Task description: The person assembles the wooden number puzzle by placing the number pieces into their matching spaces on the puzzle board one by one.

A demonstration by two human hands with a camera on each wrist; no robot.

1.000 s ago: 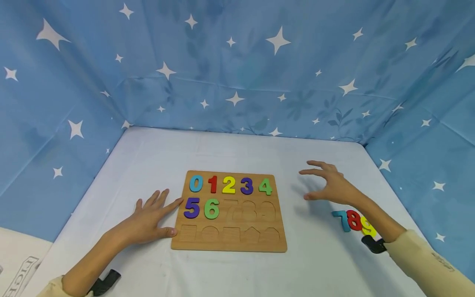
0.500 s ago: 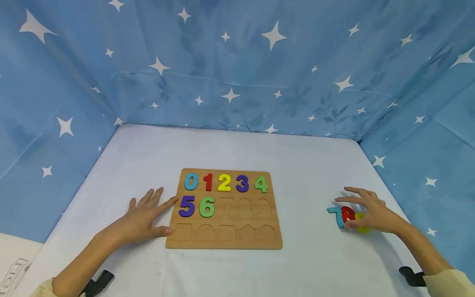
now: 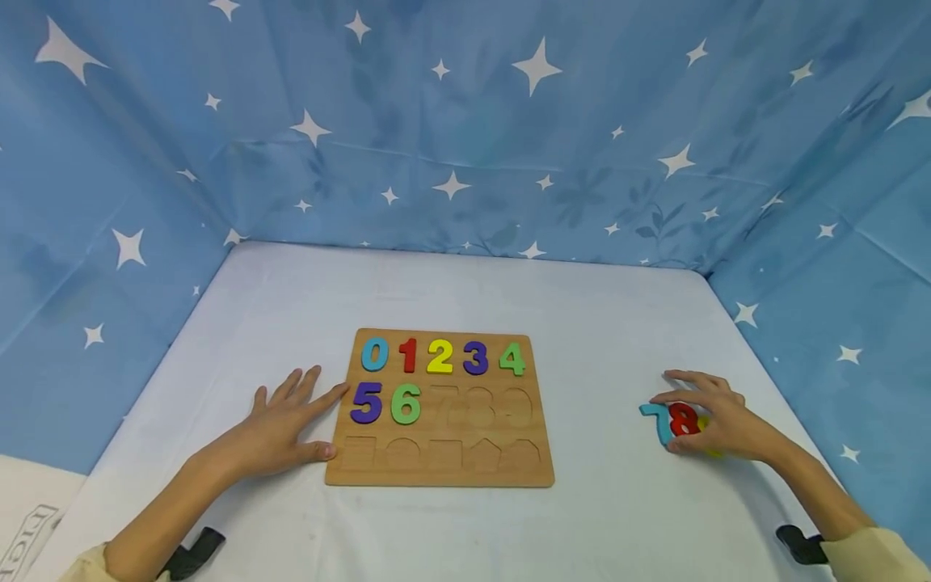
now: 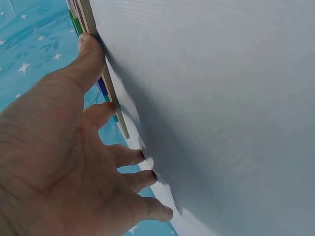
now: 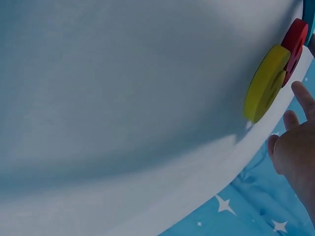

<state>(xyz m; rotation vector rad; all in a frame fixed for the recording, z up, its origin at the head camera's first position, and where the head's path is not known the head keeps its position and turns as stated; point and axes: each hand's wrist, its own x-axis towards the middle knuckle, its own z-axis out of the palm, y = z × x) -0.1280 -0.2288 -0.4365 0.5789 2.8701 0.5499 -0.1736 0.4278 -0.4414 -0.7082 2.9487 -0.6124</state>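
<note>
A wooden number board (image 3: 465,477) lies mid-table, with coloured numbers 0 to 6 set in its upper rows and bare recesses beyond them. My left hand (image 3: 280,432) is spread flat beside it, thumb and index fingertip at its left edge; the left wrist view shows the thumb against the board's side (image 4: 88,19). At the right, my right hand (image 3: 727,416) pinches the blue number 7 (image 3: 660,422), index at its top and thumb at its foot. Under that hand are the red number 8 (image 3: 682,418) and the yellow number 9 (image 5: 266,83), mostly hidden in the head view.
A white cloth covers the table (image 3: 465,291). Blue star-patterned curtains (image 3: 465,121) enclose its back and sides. Black wrist straps (image 3: 800,544) show at both sleeves.
My right hand has moved right and down from beside the board to the loose numbers, and its thumb and index have come to the blue 7. The left hand stays at the board's edge.
</note>
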